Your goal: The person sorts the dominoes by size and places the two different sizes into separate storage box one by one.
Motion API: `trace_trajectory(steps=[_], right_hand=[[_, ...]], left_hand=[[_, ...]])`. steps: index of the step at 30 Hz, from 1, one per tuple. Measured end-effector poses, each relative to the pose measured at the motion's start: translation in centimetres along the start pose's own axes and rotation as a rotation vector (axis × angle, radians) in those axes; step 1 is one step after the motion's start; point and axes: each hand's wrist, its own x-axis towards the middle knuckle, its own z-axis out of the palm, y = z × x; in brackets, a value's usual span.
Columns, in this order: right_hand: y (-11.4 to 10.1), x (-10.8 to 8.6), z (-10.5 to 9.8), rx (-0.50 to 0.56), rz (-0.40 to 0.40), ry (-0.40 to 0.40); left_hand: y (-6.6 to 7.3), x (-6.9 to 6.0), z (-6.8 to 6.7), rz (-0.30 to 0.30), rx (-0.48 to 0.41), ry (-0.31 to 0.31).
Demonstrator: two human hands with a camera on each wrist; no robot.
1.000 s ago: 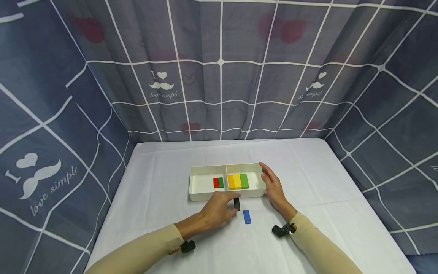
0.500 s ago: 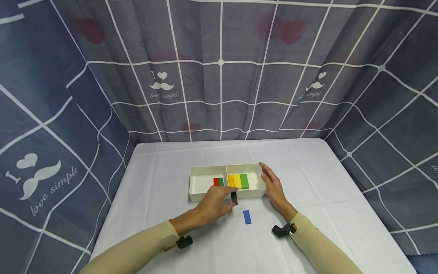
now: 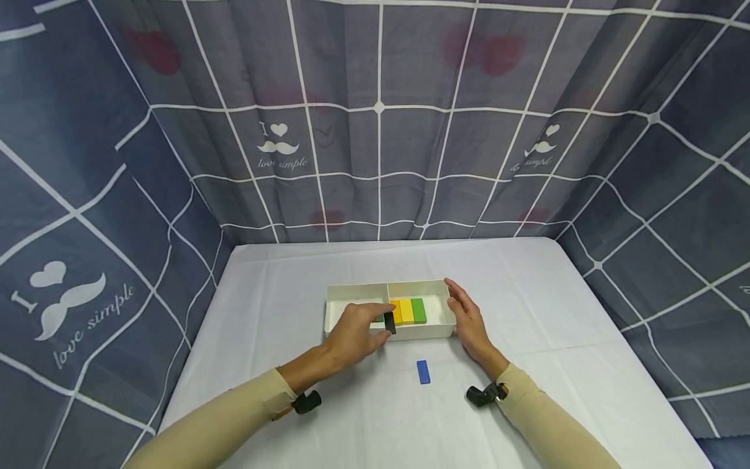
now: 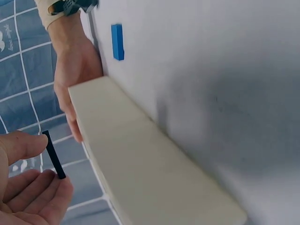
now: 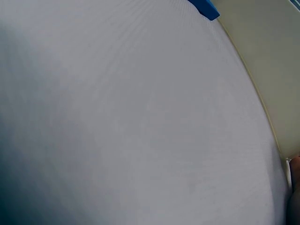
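Note:
Between thumb and fingers, my left hand (image 3: 353, 330) pinches a black block (image 3: 390, 322) by its ends, above the near wall of a white two-part box (image 3: 422, 331). In the left wrist view the black block (image 4: 55, 155) appears as a thin dark bar. My right hand (image 3: 471, 324) rests against the box's right end with its fingers extended along it. Orange, yellow and light green blocks (image 3: 418, 311) lie side by side in the right compartment. In the left compartment, the red and dark green blocks (image 3: 379, 319) are mostly hidden by my left hand.
A blue block (image 3: 423, 372) lies on the white tablecloth (image 3: 469, 436) in front of the box. Grey checked curtains (image 3: 410, 143) enclose the table at the back and sides. Each wrist carries a small black camera (image 3: 307, 402).
My left hand has lifted the black block from in front of the box and carried it left and away from me, over the near wall. The right hand has stayed put.

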Motion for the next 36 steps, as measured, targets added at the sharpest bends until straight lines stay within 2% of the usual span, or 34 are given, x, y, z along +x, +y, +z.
trace_trajectory(steps=[6, 19, 30, 36], right_hand=[[-0.3, -0.2, 0.0, -0.002, 0.006, 0.0], [-0.6, -0.4, 0.0, -0.022, 0.014, -0.002], [-0.6, -0.3, 0.0, -0.026, 0.009, -0.001], [-0.6, -0.4, 0.1, -0.029, 0.009, -0.005]], left_hand=[[-0.6, 0.4, -0.8, -0.014, 0.023, 0.028], [-1.8, 0.4, -1.5, -0.063, 0.026, 0.034], [-2.9, 0.4, -2.2, -0.038, 0.059, 0.05], [-3.5, 0.3, -2.4, -0.074, 0.056, 0.039]])
